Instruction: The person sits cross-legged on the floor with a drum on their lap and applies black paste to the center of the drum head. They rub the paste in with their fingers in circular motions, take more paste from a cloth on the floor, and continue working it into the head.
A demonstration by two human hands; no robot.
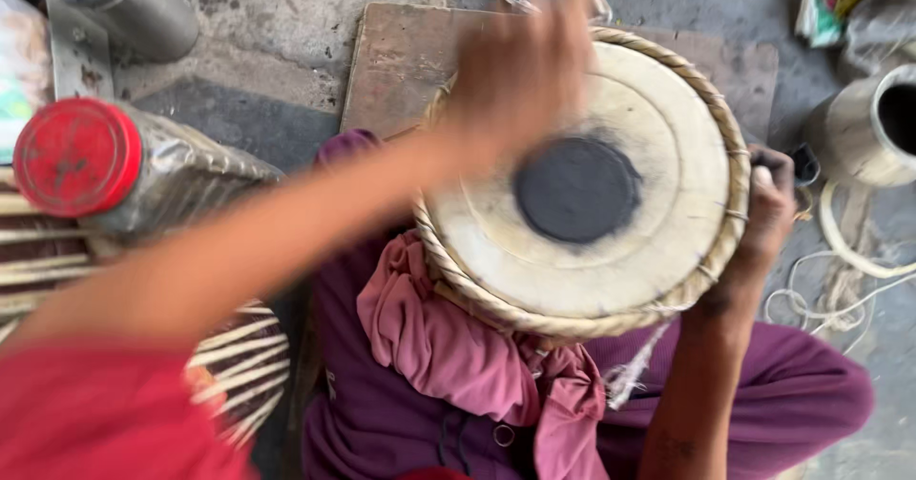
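A: Where does the round hand drum with the pale skin head and braided rope rim sit?

B: It rests tilted on the person's lap, on purple trousers with a crumpled pink cloth tucked under its near edge. A black circular patch marks the middle of the skin.

A: And the hands?

B: They are well apart. The left hand is over the drum's upper left rim, too blurred to tell whether the fingers are spread or curled, or whether it touches the skin. The right hand is curled around the drum's right edge, gripping the rim.

A: What lies around them?

B: A brown flat board lies on the grey concrete floor behind the drum. At the left stands a clear plastic jar with a red lid, and above it a grey metal cylinder. A pale round pot and loose whitish cord lie at the right.
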